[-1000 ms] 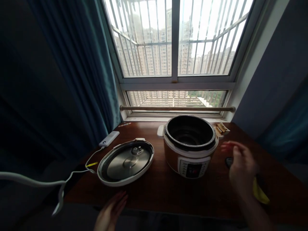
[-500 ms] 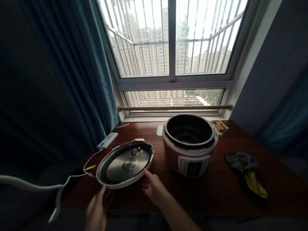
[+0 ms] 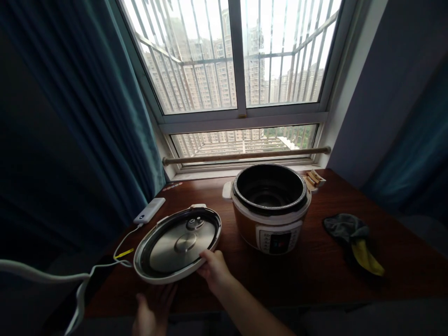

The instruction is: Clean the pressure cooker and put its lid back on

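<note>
Wooden table (image 3: 308,275), right hand (image 3: 213,268) fingers clamped on cooker lid (image 3: 177,245), left hand (image 3: 154,310) fingers apart beneath; panel lettering unreadable

The lid (image 3: 178,245) lies inner side up on the near left of the tabletop (image 3: 297,275). The right hand (image 3: 214,269) touches the lid's near right rim; the left hand (image 3: 152,311) is below the lid's near edge, at the tabletop's near border. To the right of the lid, farther back, stands the cooker (image 3: 270,207), open at the top. A cloth (image 3: 353,235) lies on the tabletop to the right of the cooker, well apart from it. Left of the lid and farther off lies a power bank (image 3: 149,210), with a cable (image 3: 105,267) running from it to the near left. The window (image 3: 238,79) is behind the tabletop's far edge, with a curtain (image 3: 105,116) to its left.
</note>
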`<state>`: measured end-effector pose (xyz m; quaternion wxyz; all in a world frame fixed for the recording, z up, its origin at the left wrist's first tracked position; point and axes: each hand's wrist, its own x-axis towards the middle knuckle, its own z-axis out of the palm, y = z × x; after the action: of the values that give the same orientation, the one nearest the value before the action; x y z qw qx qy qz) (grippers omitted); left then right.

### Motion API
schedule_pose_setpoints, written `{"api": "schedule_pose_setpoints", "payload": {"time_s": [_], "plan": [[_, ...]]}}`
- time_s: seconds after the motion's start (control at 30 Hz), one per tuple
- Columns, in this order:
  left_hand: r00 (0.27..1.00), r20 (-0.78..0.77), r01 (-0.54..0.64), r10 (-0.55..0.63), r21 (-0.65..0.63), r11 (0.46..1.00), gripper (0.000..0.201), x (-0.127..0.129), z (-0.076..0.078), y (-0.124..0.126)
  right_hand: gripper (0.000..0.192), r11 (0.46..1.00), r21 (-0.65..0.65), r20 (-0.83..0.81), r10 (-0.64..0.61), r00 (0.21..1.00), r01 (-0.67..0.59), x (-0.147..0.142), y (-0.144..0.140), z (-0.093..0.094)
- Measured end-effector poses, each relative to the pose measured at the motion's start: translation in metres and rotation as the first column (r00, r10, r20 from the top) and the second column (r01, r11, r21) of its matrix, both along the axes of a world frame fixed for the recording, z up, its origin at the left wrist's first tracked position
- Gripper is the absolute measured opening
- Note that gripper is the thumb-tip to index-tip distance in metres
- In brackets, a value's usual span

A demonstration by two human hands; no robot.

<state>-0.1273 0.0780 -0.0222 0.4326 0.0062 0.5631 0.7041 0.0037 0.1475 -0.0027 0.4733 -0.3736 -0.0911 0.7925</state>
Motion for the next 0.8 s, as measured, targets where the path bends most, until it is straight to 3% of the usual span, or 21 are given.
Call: {"api": "schedule_pose_setpoints", "payload": {"time_s": [0.3, 0.57, 0.8], "plan": [[0.992, 0.125, -0.033, 0.024, 0.073, 0.997, 0.029, 0.001, 0.002, 0.006, 0.02, 0.999, -0.021, 0.008, -0.033, 0.999, 0.033, 0.005, -0.001, -0.006], [0.99, -0.127, 0.055, -0.053, 0.01, 0.998, 0.029, 0.01, 0.012, -0.004, 0.015, 0.998, -0.02, -0.012, -0.067, 0.998, 0.067, 0.012, -0.014, -0.012], [0.978, -0.186, 0.104, -0.099, 0.016, 0.994, 0.039, 0.02, 0.008, 0.0, 0.01, 0.99, -0.14, -0.162, -0.007, 0.987, -0.016, 0.036, -0.047, 0.005]]}}
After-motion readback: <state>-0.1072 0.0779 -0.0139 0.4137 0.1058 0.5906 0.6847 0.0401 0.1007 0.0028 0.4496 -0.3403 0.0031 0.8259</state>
